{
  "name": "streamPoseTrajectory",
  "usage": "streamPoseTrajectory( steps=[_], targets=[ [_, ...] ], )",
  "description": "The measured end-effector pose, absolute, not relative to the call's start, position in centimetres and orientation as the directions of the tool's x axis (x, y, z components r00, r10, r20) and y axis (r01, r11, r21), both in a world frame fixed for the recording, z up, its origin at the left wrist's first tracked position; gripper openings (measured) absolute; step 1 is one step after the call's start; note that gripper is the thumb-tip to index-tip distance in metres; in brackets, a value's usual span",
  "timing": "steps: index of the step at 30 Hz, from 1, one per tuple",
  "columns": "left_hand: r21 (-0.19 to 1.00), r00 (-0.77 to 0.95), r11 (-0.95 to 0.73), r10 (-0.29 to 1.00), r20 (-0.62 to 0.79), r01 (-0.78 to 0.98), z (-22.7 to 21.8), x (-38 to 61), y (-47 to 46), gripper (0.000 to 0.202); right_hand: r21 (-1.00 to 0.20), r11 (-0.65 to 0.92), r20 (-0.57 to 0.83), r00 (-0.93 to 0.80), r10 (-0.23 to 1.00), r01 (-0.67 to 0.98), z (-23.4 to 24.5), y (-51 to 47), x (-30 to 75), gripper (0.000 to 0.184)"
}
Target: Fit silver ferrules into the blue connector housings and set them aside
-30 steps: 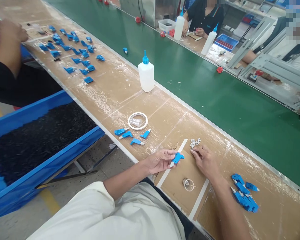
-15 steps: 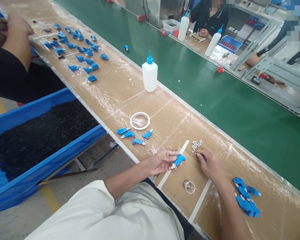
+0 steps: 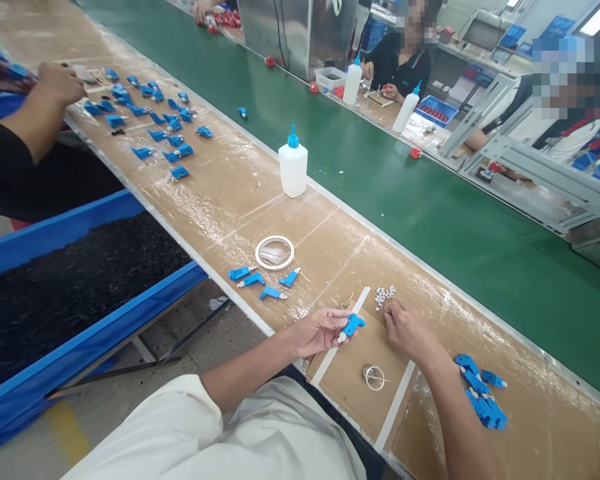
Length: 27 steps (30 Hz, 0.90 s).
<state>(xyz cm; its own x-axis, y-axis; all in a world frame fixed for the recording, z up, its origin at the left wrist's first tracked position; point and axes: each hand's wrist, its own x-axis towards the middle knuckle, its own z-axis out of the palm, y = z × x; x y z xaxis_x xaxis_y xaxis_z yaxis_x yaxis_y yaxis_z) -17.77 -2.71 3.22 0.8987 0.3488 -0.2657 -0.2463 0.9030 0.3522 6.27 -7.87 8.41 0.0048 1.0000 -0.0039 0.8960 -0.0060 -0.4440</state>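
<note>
A glossy, tape-covered cardboard workbench (image 3: 220, 193) runs beside a green conveyor belt (image 3: 430, 200). The left hand (image 3: 316, 331) pinches a blue plastic connector (image 3: 353, 325); the right hand's (image 3: 405, 327) fingertips press together at a pile of tiny white pieces (image 3: 384, 294).

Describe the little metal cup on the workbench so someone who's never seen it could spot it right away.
On the brown cardboard-covered workbench, find the cardboard square edged with white tape strips, between the person's forearms. The small round metal cup sits there alone, the only shiny silver item among blue plastic parts.

Glossy blue plastic part (image 3: 353, 325), tape-covered shiny cardboard bench (image 3: 230, 187), matt green belt (image 3: 430, 213)
</note>
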Motion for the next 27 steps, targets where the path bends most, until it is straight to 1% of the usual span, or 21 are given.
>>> streamPoseTrajectory(
  steps=[2, 4, 6, 7, 9, 11, 14, 17, 20, 27],
  targets=[
    [0.351, 0.901, 0.902, 0.35, -0.257, -0.25, 3.3, -17.7, -2.7, 0.037, -0.492, -0.032, 0.001, 0.037, 0.999, 0.87, 9.5, -8.6, 6.6, 0.017],
    [0.353, 0.904, 0.903, 0.345, -0.252, -0.246, 3.6, -17.7, -2.8, 0.036, -0.538, -0.064, 0.002, 0.076, 0.997, 0.84, 10.4, -9.9, 6.9, 0.021],
    [0.358, 0.907, 0.903, 0.338, -0.25, -0.238, 3.9, -17.6, -2.8, 0.036, -0.621, -0.105, -0.009, 0.127, 0.992, 0.777, 11.1, -11.6, 7.0, 0.026],
    [0.36, 0.908, 0.902, 0.337, -0.248, -0.237, 4.1, -17.5, -2.9, 0.036, -0.689, -0.131, -0.016, 0.165, 0.986, 0.713, 11.2, -12.6, 7.0, 0.027],
    [0.366, 0.912, 0.9, 0.336, -0.237, -0.237, 4.4, -17.3, -3.0, 0.036, -0.832, -0.168, -0.035, 0.252, 0.967, 0.529, 11.2, -14.4, 6.7, 0.028],
    [0.377, 0.915, 0.896, 0.336, -0.223, -0.237, 4.8, -17.1, -3.1, 0.035, -0.92, -0.176, -0.06, 0.319, 0.946, 0.349, 11.1, -16.0, 6.0, 0.028],
    [0.399, 0.92, 0.889, 0.328, -0.212, -0.225, 5.4, -16.8, -3.4, 0.034, -0.969, -0.147, -0.072, 0.34, 0.938, 0.2, 11.2, -17.6, 4.7, 0.023],
    [0.424, 0.921, 0.881, 0.324, -0.214, -0.211, 6.3, -16.6, -3.7, 0.035, -0.994, -0.076, -0.045, 0.352, 0.935, 0.074, 11.3, -18.5, 3.6, 0.015],
    [0.442, 0.922, 0.876, 0.316, -0.225, -0.193, 7.2, -16.5, -3.9, 0.033, -0.999, -0.03, -0.014, 0.366, 0.931, 0.037, 11.3, -19.2, 3.1, 0.014],
    [0.499, 0.922, 0.849, 0.318, -0.221, -0.174, 9.5, -16.2, -4.9, 0.026, -1.0, 0.02, 0.013, 0.336, 0.942, -0.018, 11.5, -20.6, 2.1, 0.019]
  ],
)
